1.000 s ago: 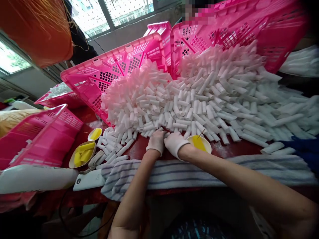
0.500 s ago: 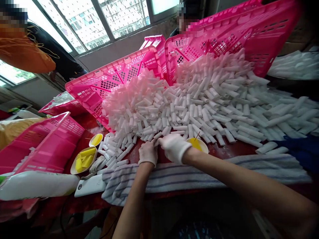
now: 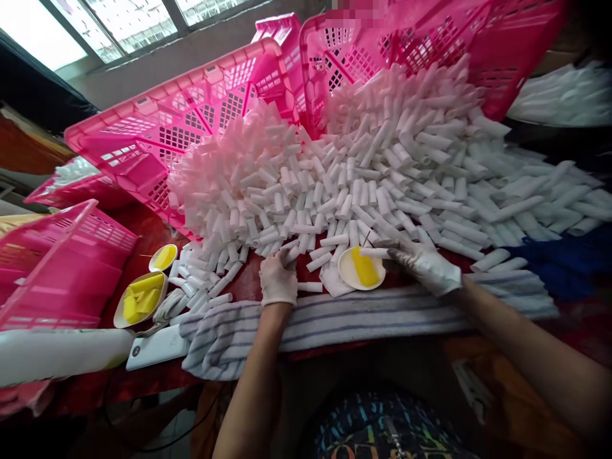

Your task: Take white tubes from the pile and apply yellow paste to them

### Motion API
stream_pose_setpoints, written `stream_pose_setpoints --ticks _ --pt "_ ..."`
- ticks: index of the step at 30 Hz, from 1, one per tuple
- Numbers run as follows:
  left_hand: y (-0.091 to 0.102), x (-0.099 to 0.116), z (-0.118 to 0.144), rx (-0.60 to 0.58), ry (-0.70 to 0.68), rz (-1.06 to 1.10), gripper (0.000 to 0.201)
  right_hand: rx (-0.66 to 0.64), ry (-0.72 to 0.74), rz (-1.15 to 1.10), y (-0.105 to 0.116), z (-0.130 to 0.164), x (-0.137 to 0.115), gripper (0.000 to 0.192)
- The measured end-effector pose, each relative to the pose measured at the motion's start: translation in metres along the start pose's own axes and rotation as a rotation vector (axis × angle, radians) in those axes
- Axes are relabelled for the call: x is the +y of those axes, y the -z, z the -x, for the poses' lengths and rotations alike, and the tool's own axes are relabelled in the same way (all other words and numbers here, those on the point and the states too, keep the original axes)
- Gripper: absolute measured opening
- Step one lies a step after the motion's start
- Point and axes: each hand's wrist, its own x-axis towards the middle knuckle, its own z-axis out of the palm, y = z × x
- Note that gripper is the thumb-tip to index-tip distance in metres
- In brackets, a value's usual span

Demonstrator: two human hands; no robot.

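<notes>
My right hand point(image 3: 425, 264), in a white glove with darkened fingers, pinches a short white tube point(image 3: 375, 253) by one end. The tube lies level over a small white dish point(image 3: 346, 273) holding a yellow sponge-like piece point(image 3: 365, 271). My left hand point(image 3: 278, 282), also gloved, is closed, with what looks like a tube end point(image 3: 291, 254) at its fingertips. A loose tube point(image 3: 310, 287) lies beside that hand. Beyond both hands rises a big heap of white tubes point(image 3: 329, 185).
Pink baskets point(image 3: 129, 121) lean behind the heap. At left are a bowl of yellow pieces point(image 3: 142, 298), a smaller yellow-filled dish point(image 3: 164, 257), a white phone point(image 3: 157, 348) and a pink crate point(image 3: 67, 255). A striped towel point(image 3: 344, 322) runs along the table's front edge.
My hands have come apart. The right hand has moved right with a white tube, uncovering the dish and a loose tube. The view has tilted down.
</notes>
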Motion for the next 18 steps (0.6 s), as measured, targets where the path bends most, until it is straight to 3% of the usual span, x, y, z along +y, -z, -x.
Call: stream_pose_setpoints --ticks 6,9,12,15,18 --pt "0.004 0.004 0.014 -0.058 0.062 0.325 0.042 0.085 0.146 0.071 -0.01 -0.002 0.012 0.043" --pt "0.003 0.015 0.023 -0.172 0.173 0.68 0.044 0.103 0.203 0.073 -0.013 0.006 0.02 0.039" --pt "0.002 0.028 0.031 -0.301 0.236 0.929 0.038 0.081 0.169 0.122 -0.013 0.011 0.028 0.043" --pt "0.002 0.037 0.038 -0.327 0.176 0.936 0.031 0.085 0.225 0.122 -0.012 0.013 0.036 0.036" --pt "0.001 0.038 0.041 -0.212 0.096 0.775 0.03 0.097 0.303 0.102 -0.011 0.015 0.04 0.036"
